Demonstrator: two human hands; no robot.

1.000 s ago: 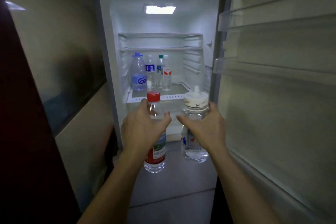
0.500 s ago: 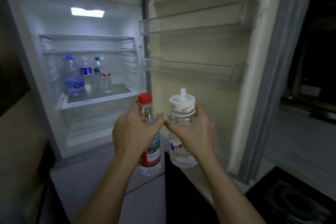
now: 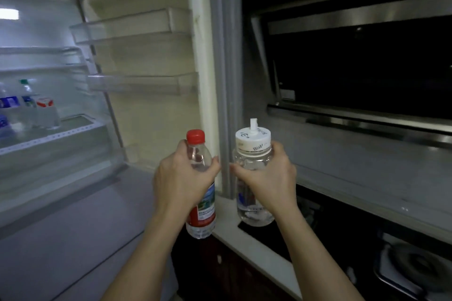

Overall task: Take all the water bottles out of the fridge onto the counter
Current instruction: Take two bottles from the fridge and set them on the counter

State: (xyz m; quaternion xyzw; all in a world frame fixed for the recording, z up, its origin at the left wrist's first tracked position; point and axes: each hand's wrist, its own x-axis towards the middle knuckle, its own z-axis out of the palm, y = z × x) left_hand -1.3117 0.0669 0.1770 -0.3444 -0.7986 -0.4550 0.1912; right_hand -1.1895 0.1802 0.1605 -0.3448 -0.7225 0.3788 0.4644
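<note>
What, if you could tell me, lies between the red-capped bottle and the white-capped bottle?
In the head view, no object: only a narrow gap, with the grey edge of the open fridge door showing behind it, between the red-capped bottle and the white-capped bottle.

Clear glossy plastic bottles (image 3: 199, 156), brushed-metal range hood (image 3: 367, 17), matt counter (image 3: 227, 225).

The room is dim. A pale wall (image 3: 342, 154) runs behind the stove (image 3: 413, 266), whose burner sits at the lower right. Above hangs a dark range hood (image 3: 367, 66) with a shiny steel edge. Dark cabinet fronts (image 3: 220, 269) stand below, beside a grey floor (image 3: 73, 239).
</note>
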